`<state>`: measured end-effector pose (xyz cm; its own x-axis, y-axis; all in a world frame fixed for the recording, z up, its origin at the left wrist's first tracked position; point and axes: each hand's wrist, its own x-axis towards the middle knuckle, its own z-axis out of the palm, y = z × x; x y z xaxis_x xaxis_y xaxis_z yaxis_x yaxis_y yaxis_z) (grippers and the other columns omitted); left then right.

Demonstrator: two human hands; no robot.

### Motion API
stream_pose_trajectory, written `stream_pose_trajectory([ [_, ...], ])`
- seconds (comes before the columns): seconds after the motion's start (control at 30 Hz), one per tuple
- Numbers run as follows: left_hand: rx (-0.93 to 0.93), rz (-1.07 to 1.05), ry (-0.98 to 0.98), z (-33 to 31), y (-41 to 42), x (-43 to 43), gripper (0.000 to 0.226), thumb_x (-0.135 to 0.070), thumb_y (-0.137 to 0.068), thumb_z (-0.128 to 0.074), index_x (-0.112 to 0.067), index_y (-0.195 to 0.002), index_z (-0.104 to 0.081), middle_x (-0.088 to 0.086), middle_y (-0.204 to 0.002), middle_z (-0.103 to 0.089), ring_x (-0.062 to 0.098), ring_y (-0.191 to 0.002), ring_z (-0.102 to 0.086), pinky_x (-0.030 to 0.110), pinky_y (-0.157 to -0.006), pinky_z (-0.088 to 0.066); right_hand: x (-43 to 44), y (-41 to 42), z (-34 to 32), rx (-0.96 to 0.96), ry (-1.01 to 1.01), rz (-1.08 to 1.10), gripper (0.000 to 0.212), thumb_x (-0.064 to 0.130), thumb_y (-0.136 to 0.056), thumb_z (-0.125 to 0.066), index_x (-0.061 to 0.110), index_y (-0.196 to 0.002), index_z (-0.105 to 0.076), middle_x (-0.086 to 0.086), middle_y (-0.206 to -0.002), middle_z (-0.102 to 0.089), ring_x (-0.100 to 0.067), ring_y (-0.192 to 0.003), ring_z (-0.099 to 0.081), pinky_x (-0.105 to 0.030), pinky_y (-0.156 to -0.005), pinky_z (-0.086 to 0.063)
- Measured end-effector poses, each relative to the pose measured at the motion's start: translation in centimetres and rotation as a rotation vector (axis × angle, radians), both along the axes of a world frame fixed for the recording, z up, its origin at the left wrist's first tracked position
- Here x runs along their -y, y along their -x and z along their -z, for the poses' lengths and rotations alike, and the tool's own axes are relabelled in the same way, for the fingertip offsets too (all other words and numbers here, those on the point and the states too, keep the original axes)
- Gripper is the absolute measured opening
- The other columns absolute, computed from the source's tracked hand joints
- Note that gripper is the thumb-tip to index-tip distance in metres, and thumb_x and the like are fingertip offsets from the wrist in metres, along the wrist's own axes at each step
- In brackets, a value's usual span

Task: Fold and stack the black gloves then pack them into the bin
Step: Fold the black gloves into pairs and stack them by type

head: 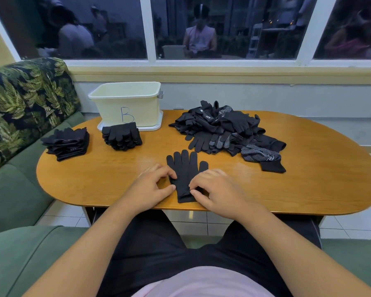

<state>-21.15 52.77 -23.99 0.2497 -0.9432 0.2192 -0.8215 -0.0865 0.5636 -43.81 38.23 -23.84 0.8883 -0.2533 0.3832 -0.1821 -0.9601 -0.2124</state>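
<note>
A black glove lies flat near the front edge of the table, fingers pointing away. The left hand pinches its left edge, and the right hand pinches its right edge by the cuff. Two folded stacks sit at the far left, in front of the bin. A loose pile of gloves lies to the right.

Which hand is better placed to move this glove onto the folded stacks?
Probably the left hand: it pinches the glove, and both stacks lie on its side; the right hand would have to cross over.
</note>
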Motion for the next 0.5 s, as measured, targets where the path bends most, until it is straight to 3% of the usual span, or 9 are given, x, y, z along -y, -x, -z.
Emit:
stream_pose_trajectory([
  [0.3,0.029,-0.018,-0.009,0.06,0.16,0.15,0.019,-0.046,-0.094,-0.070,-0.048,-0.111,-0.062,-0.029,-0.131,-0.052,0.004,-0.128,-0.048,0.047,-0.113,-0.042,-0.11,0.59,-0.11,0.108,-0.077,-0.011,0.018,0.039,-0.110,-0.052,0.029,-0.115,-0.066,0.018,-0.119,-0.067,-0.003,-0.113,-0.058,-0.030,-0.104,-0.044],
  [0.5,0.029,-0.022,-0.020,-0.12,0.25,-0.01,0.016,-0.042,-0.095,-0.072,-0.047,-0.106,-0.061,-0.027,-0.137,-0.051,0.004,-0.132,-0.044,0.048,-0.114,-0.040,-0.27,0.71,-0.27,0.058,-0.095,-0.042,0.017,0.042,-0.108,-0.053,0.032,-0.109,-0.067,0.020,-0.117,-0.069,-0.003,-0.114,-0.060,-0.034,-0.100,-0.049],
])
